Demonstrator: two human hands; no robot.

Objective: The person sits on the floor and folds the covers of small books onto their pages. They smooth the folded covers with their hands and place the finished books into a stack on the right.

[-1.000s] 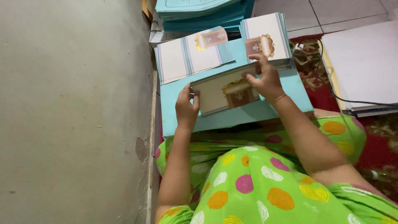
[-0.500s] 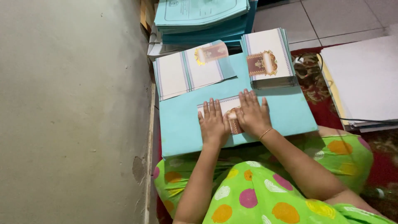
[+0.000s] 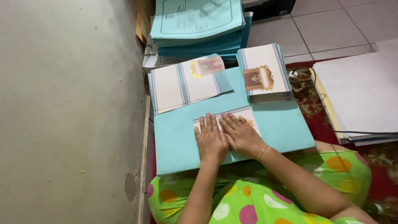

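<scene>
Both flat palms, left hand [image 3: 211,141] and right hand [image 3: 241,135], grasping nothing, press the thin folded white paper card [image 3: 242,115]; light, creasable, best lifted by its edges.

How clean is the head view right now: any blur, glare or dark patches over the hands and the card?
Head view: even, soft light with no glare; left hand and right hand are sharp, flat on the white folded card, casting only faint shadows on the light blue board. The folded card stack reads clearly. The lower right corner is dimmer and slightly soft.
</scene>
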